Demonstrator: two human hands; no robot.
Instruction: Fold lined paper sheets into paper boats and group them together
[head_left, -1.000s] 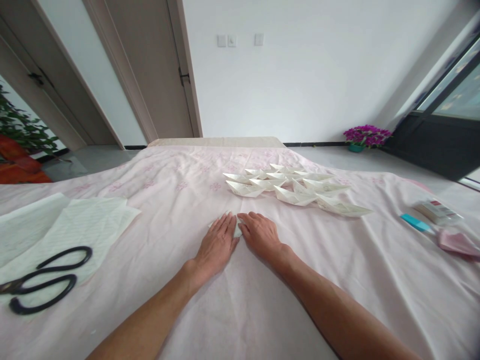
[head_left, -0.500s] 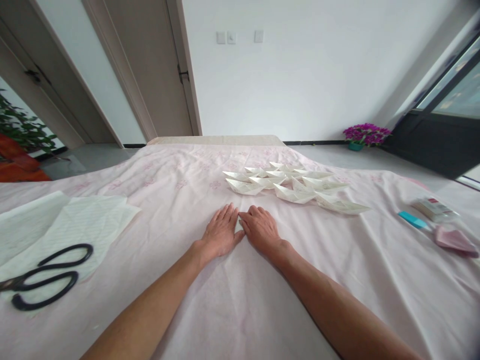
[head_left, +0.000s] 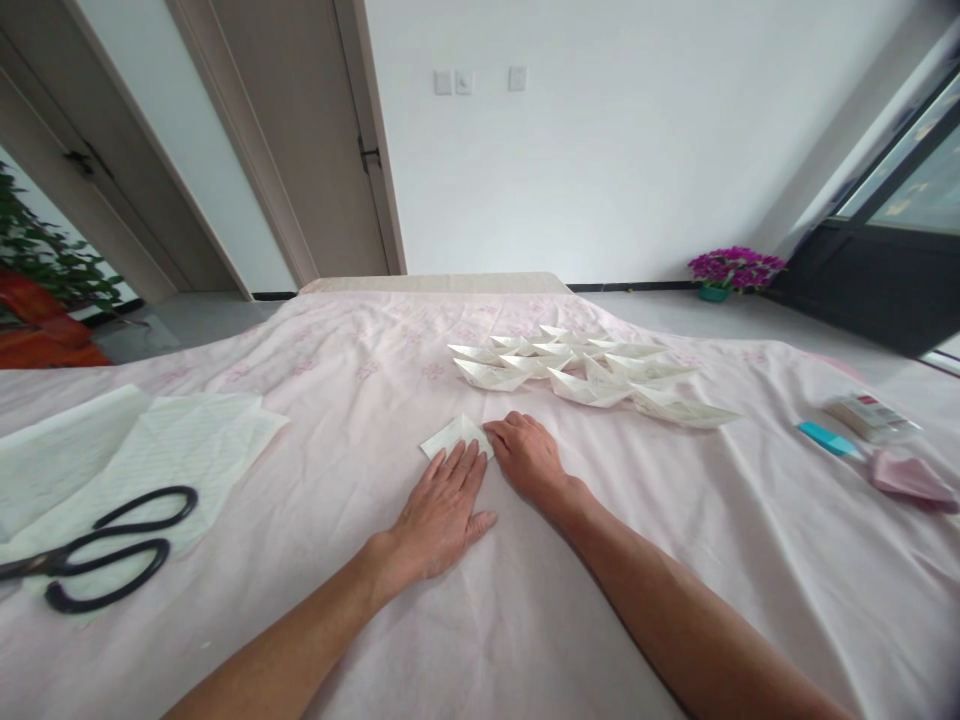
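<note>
A small folded white paper lies on the pink bedsheet in front of me. My left hand lies flat just below it, fingers stretched out, fingertips on its near edge. My right hand rests beside the paper's right corner, fingers curled down onto that edge. Beyond the hands, several folded white paper boats sit in a cluster.
Black scissors lie on white lined paper sheets at the left. At the right edge lie a blue object, a small clear packet and a pink folded piece. Doors and a purple flower pot stand beyond the bed.
My left hand has slid back toward me, uncovering the folded paper that both hands were pressing. My right hand stays at the paper's right side.
</note>
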